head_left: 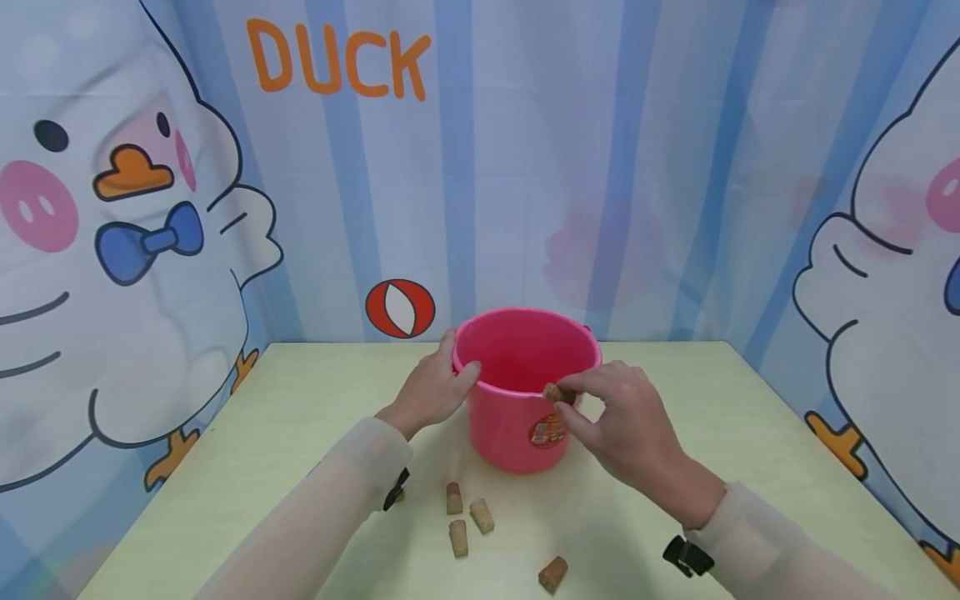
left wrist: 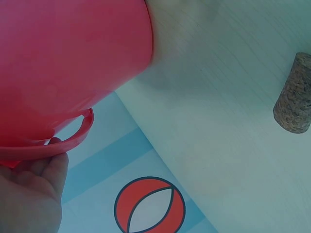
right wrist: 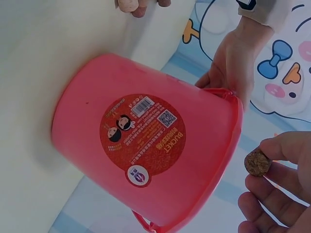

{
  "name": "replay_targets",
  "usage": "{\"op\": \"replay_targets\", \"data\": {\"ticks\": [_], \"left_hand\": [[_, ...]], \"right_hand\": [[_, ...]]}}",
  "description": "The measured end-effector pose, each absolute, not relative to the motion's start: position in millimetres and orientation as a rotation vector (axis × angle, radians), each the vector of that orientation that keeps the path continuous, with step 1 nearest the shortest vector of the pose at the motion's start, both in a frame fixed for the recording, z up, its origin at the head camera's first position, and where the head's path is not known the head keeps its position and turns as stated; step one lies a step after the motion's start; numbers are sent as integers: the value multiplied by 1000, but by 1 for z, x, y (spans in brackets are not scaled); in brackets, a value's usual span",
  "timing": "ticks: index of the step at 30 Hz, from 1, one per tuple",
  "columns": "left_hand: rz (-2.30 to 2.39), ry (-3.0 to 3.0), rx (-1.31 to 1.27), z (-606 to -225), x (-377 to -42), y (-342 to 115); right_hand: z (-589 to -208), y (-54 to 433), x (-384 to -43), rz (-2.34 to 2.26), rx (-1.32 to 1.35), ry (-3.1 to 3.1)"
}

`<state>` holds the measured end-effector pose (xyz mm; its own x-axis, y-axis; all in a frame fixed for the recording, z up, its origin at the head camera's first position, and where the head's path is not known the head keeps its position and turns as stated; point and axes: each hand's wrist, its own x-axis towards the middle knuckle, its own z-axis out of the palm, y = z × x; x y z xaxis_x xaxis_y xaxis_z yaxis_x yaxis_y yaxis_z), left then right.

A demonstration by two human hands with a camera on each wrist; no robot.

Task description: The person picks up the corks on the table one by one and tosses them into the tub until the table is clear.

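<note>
The bucket point(head_left: 498, 433) stands upright on the table point(head_left: 675, 450), and I take it as reference for every place. At its left rim I see the left hand point(head_left: 427, 390), which grips the edge, the thumb inside and the fingers outside; I judge that this hold keeps the light-looking bucket from sliding or tipping. At the near right of the bucket, the right hand point(head_left: 636, 423) pinches one cork point(head_left: 555, 392) between thumb and fingertips. My right wrist view shows this cork apart from the rim and a little above it. Only its sides are pinched, probably because so small a piece offers little to hold, and its end face is free.

In front of the bucket, three corks point(head_left: 458, 540) lie near one another; a lone cork point(head_left: 553, 575) lies farther from the bucket, more to the right. Their different angles suggest to me that they are scattered, not arranged. The bucket's label point(right wrist: 143, 136) faces the near right side. The bucket's floor is hidden from me, so I cannot tell what it contains.
</note>
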<state>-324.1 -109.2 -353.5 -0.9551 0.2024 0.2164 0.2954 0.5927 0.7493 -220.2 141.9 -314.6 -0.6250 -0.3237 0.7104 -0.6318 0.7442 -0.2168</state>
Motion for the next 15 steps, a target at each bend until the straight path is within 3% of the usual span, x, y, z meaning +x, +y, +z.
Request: {"op": "replay_targets", "data": {"ticks": [15], "left_hand": [[-1314,-2698,-440,-353,-324,-110]], "right_hand": [[-305,141,-235,611,664,-2329]]}}
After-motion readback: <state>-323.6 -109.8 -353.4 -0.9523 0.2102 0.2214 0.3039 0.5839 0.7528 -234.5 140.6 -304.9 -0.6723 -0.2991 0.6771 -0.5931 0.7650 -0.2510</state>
